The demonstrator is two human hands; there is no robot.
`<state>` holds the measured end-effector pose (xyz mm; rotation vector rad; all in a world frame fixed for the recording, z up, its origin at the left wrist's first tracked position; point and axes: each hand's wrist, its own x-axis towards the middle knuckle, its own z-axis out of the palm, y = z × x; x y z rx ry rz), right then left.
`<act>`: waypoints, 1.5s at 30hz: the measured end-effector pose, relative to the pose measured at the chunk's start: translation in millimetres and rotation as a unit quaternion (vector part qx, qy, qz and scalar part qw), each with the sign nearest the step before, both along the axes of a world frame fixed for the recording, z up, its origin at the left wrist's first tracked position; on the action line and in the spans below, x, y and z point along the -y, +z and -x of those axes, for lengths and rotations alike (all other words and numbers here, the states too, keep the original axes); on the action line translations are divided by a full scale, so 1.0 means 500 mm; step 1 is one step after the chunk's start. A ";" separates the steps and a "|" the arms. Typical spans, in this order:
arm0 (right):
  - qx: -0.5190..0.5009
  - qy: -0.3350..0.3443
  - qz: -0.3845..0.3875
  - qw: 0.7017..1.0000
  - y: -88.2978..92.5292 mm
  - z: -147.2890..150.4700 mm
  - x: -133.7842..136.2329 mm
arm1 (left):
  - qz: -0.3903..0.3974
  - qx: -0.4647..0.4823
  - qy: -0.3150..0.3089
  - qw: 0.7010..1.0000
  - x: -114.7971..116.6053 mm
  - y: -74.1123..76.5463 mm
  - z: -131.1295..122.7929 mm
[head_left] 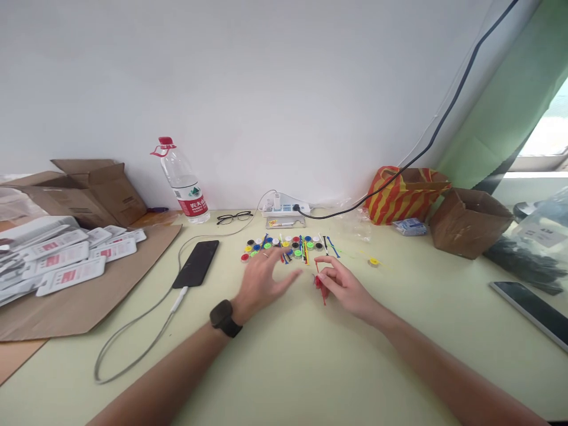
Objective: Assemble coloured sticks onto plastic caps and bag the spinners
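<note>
My left hand [265,278] lies over the pale green table [284,355] with its fingers stretched out and holding nothing, its fingertips just short of a cluster of small coloured round caps and thin coloured sticks [288,245]. A dark watch [224,318] sits on that wrist. My right hand [344,285] is curled in a pinch around a small red piece with a thin red stick [320,283]. A single yellow cap [374,261] lies apart to the right.
A black phone [196,263] on a white cable lies left of the hands. Behind stand a water bottle [183,183], glasses [234,217], a power strip [284,208], a striped bag [402,192] and cardboard boxes [468,222]. White packets [66,254] lie on cardboard at the left.
</note>
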<state>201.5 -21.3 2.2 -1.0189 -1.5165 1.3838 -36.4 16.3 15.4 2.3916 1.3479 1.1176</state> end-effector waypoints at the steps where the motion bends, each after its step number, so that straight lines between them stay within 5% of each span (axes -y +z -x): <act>1: 0.000 -0.004 0.002 1.000 -0.001 -0.005 -0.003 | -0.026 -0.032 0.068 0.997 -0.016 0.008 0.018; 6: 0.009 -0.010 0.004 1.000 -0.006 -0.017 -0.009 | -0.043 -0.172 0.344 0.922 -0.092 0.023 0.130; 12: 0.017 0.009 -0.002 1.000 -0.009 -0.011 -0.003 | 0.028 -0.194 0.405 0.893 -0.121 -0.007 0.193; 15: 0.019 -0.002 -0.013 1.000 -0.010 -0.012 -0.006 | -0.014 -0.149 0.348 0.926 -0.116 0.002 0.175; 18: 0.034 -0.030 -0.042 0.998 -0.012 -0.016 -0.012 | -0.064 -0.068 0.203 0.975 -0.092 0.023 0.127; 22: 0.078 -0.060 -0.093 0.991 -0.010 -0.017 -0.017 | 0.032 0.062 -0.012 0.998 -0.023 0.028 0.037; 25: 0.108 -0.064 -0.138 0.983 -0.003 -0.010 -0.011 | 0.259 0.181 -0.149 0.937 0.028 0.009 -0.022; 28: 0.131 -0.059 -0.184 0.972 0.004 0.000 0.000 | 0.375 0.261 -0.239 0.857 0.050 -0.011 -0.052; 32: 0.151 -0.046 -0.225 0.962 0.008 0.006 0.007 | 0.391 0.305 -0.243 0.834 0.044 -0.018 -0.052; 45: 0.137 -0.047 -0.223 0.964 0.009 0.003 0.008 | 0.362 0.316 -0.204 0.853 0.039 -0.025 -0.048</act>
